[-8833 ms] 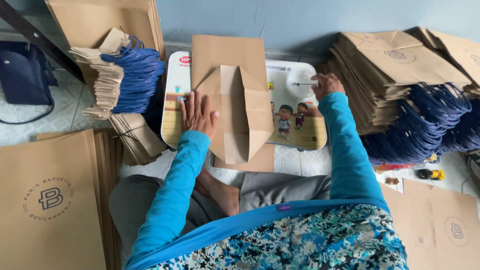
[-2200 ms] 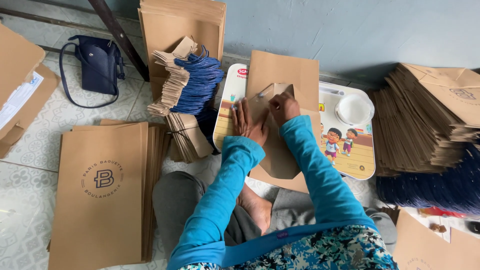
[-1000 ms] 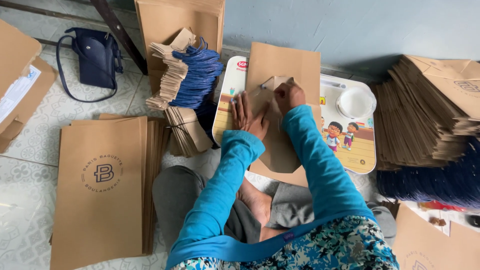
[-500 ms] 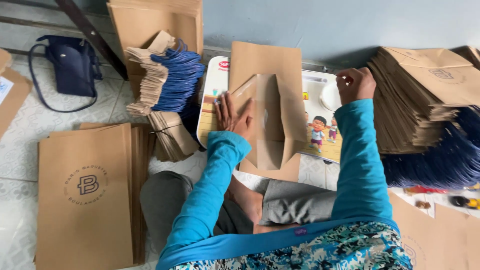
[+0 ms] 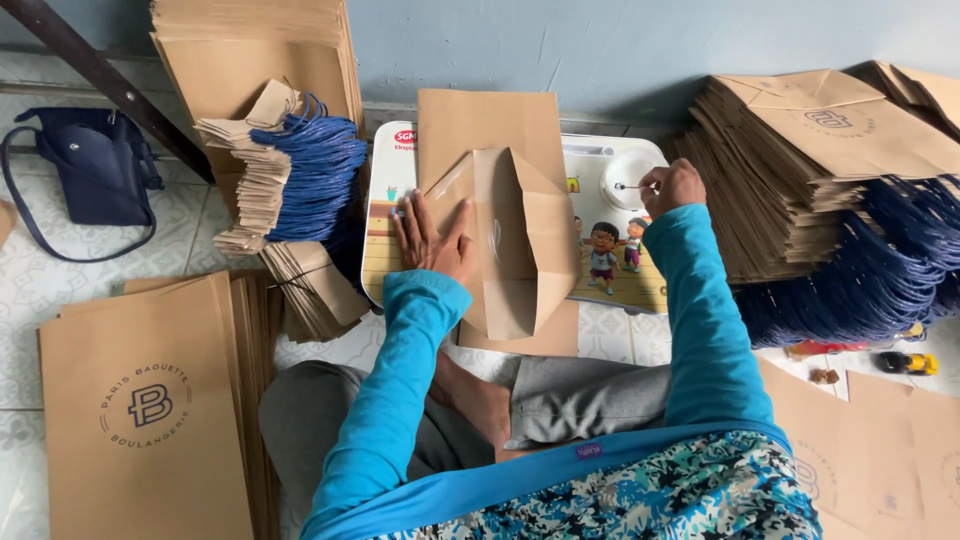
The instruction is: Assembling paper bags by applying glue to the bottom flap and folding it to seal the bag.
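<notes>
Since half a second ago the right hand (image 5: 672,187) has stayed out at the small white round cup (image 5: 628,181), and the view has shifted slightly; the left hand (image 5: 434,240) has not left the bag. Left hand lies flat, fingers (image 5: 415,215) spread, pressing the left side of the flat brown paper bag with its bottom folded open (image 5: 510,235). That bag lies on the white tray with cartoon children printed on it (image 5: 620,270), which serves as the surface, set on the tiled floor (image 5: 40,300) in front of the person's crossed legs. Right hand is curled, fingers pinching a thin stick whose tip reaches into the white cup at the tray's far right corner. Both sleeves are bright blue. To the left, a bundle of dark blue cord handles on brown paper strips (image 5: 290,180) leans against a standing stack of brown sheets (image 5: 250,50). A pile of finished brown bags with a round printed emblem (image 5: 140,400) lies on the floor near the left knee. To the right, a tall slanted stack of handled brown bags (image 5: 820,170). A dark blue handbag (image 5: 90,170) sits far left.
</notes>
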